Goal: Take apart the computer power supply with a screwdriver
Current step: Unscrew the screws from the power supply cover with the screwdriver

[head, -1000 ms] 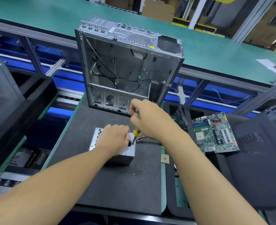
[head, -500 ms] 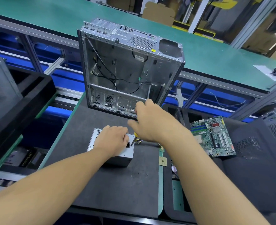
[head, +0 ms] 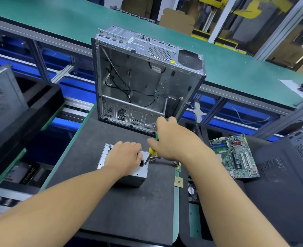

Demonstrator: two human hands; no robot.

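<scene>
— Where's the power supply (head: pixel 129 172)?
— On the dark mat (head: pixel 129 211), in front of the empty computer case (head: pixel 147 81). Pinned from above by the left hand (head: pixel 124 156), fingers curled over its top.
— And the right hand (head: pixel 178 142)?
— Closed around the screwdriver (head: pixel 151 151), green and yellow handle, tip down at the supply's right end. Motherboard (head: pixel 236 156) off to the right.
</scene>
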